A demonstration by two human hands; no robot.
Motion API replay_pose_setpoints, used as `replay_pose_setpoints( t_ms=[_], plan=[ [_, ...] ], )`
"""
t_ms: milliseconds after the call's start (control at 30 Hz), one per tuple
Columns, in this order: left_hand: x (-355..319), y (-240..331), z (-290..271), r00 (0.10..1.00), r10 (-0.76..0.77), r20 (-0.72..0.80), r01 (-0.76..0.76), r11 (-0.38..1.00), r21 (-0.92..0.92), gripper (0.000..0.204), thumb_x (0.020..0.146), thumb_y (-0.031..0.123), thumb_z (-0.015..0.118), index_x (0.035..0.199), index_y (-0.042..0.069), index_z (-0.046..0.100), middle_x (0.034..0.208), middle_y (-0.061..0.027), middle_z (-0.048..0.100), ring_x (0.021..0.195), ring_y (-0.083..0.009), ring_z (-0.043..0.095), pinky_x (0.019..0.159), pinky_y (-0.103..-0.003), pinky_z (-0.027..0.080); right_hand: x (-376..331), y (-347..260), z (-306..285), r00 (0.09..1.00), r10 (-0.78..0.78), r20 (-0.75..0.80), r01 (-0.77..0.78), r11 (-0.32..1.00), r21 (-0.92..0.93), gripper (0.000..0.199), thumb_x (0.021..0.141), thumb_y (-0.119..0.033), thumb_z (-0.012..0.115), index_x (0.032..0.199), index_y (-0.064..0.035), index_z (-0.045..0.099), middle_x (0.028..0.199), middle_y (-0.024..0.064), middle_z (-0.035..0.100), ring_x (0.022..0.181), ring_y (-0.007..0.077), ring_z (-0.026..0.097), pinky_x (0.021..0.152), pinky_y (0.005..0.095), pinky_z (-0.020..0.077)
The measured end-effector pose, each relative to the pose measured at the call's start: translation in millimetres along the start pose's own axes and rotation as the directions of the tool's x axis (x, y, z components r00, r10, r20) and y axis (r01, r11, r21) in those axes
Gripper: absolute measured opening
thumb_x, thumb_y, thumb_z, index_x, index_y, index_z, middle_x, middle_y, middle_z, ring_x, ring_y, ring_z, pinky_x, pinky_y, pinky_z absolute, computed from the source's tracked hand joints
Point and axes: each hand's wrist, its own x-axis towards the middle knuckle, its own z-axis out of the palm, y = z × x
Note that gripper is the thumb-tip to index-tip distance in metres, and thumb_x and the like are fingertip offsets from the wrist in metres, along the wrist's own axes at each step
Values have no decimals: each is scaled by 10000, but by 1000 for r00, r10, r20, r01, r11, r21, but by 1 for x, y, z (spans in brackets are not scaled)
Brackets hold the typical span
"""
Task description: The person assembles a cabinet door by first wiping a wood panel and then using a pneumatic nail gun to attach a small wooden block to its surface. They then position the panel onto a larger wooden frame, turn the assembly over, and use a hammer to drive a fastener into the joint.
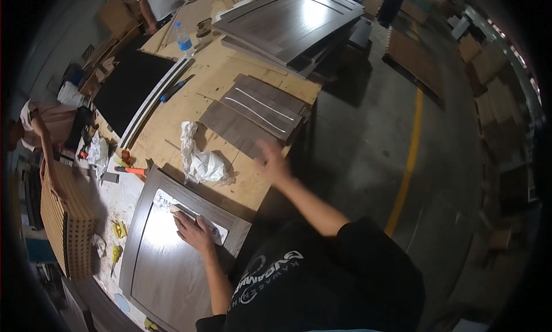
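Observation:
My left hand lies flat on a dark grey cabinet door panel, pressing a small wooden block and a strip of white sheet near the panel's upper rail. My right hand is blurred and stretched out with fingers apart over the plywood table edge. It holds nothing and hovers close to a stack of dark wood strips with white lines on them.
A crumpled white plastic sheet lies on the plywood table. Stacked dark door panels and a water bottle sit farther back. An orange-handled tool lies at left. Other people stand at the left and top. Concrete floor with a yellow line runs on the right.

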Motion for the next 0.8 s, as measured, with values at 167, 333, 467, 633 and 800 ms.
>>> replay_pose_setpoints(
  t_ms=[167, 333, 467, 633, 800],
  plan=[
    [0, -1, 2, 992, -99, 80, 112, 978, -177, 708, 850, 254, 597, 1460, -12, 353, 1491, -235, 372, 1370, -379, 355, 1130, -473, 246, 57, 90, -60, 990, -139, -30, 120, 931, -344, 611, 630, -283, 869, 1146, -59, 629, 1076, 158, 618, 1002, 356, 581, 883, 439, 468],
    [-7, 7, -5, 996, -88, -20, 86, 992, -90, 728, 841, 330, 634, 1459, 50, 369, 1460, -241, 395, 1365, -379, 360, 1116, -532, 274, 68, 121, -57, 975, -117, 188, 186, 894, -408, 619, 705, -305, 835, 1208, -29, 604, 1143, 214, 606, 1049, 405, 552, 921, 488, 436],
    [-5, 17, -11, 989, -131, -64, 132, 991, 1, 707, 872, 343, 599, 1464, 70, 325, 1449, -212, 379, 1354, -366, 366, 1116, -524, 273, 80, 133, -54, 979, 27, 203, 88, 838, -539, 575, 781, -283, 797, 1271, -78, 577, 1114, 136, 594, 1033, 308, 583, 881, 429, 479],
    [-6, 22, -16, 988, -140, -67, 140, 990, -7, 690, 888, 345, 576, 1473, 88, 314, 1471, -201, 362, 1369, -363, 355, 1129, -519, 257, 78, 112, -54, 969, 147, 199, 19, 758, -652, 573, 777, -288, 802, 1271, -107, 575, 1122, 117, 599, 1025, 287, 599, 862, 420, 498],
    [-6, 21, -11, 983, -126, -131, 121, 992, -42, 671, 870, 334, 603, 1439, 77, 354, 1445, -196, 379, 1345, -364, 367, 1118, -525, 265, 80, 116, -55, 971, 152, 187, 13, 743, -669, 564, 811, -290, 789, 1296, -86, 586, 1119, 115, 627, 1007, 266, 617, 840, 401, 517]
  ],
)
